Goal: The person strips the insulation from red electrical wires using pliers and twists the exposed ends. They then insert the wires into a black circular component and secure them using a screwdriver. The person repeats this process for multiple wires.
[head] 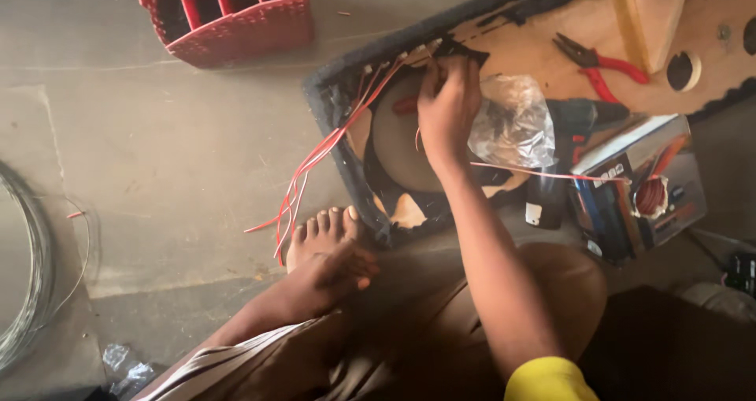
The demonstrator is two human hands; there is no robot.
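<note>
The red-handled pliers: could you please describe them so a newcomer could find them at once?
Start at the long wooden board with black edging lying across the top right. The pliers rest on its bare wood, right of the raised hand. They alone have red handles and dark jaws.

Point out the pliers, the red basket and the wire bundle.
pliers [606,68], head view, on the red handles.
red basket [236,32], head view, on its front wall.
wire bundle [319,153], head view, mid-length of the red strands.

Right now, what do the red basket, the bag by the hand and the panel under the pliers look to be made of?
Red basket: probably moulded plastic, matt, with perforated walls. Bag: thin clear plastic film, crinkled and glinting. Panel: bare wood or board, pale tan, unfinished, edged in dark fabric-like covering. The right hand reaches in beside the bag.
</note>
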